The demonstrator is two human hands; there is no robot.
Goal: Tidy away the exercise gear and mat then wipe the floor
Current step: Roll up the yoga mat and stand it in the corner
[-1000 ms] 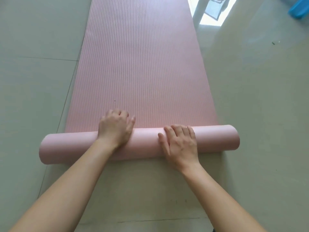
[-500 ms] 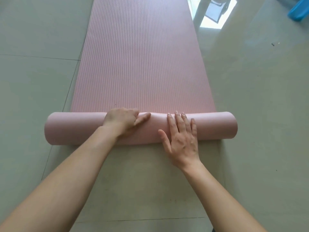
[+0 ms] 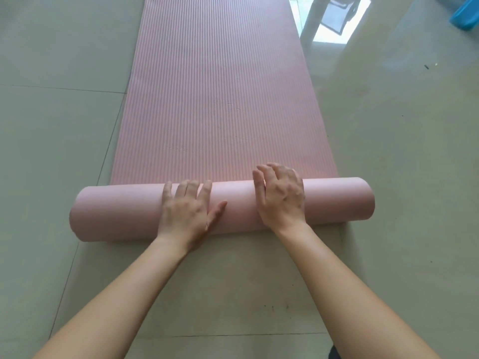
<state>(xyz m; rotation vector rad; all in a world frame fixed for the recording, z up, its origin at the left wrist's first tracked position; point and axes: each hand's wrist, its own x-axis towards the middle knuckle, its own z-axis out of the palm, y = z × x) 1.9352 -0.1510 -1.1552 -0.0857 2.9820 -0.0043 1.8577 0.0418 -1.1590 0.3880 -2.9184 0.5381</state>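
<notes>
A pink ribbed exercise mat [image 3: 220,99] lies flat on the tiled floor and runs away from me. Its near end is wound into a thick roll [image 3: 116,211] lying crosswise. My left hand [image 3: 186,211] presses flat on the middle of the roll, fingers straight and thumb spread to the right. My right hand [image 3: 281,198] sits just to the right of it, knuckles raised, with bent fingers hooked over the top and far side of the roll. Both forearms reach in from the bottom of the view.
Glossy pale green floor tiles [image 3: 388,151] surround the mat on both sides. A blue plastic object [image 3: 466,14] shows at the top right corner. Bright window glare [image 3: 334,24] reflects beside the mat's far right edge. Small dark specks [image 3: 272,308] lie on the floor near me.
The roll has advanced along the mat and grown thicker. My left hand went from curled to flat on the roll. My right hand went from flat to hooked over the top.
</notes>
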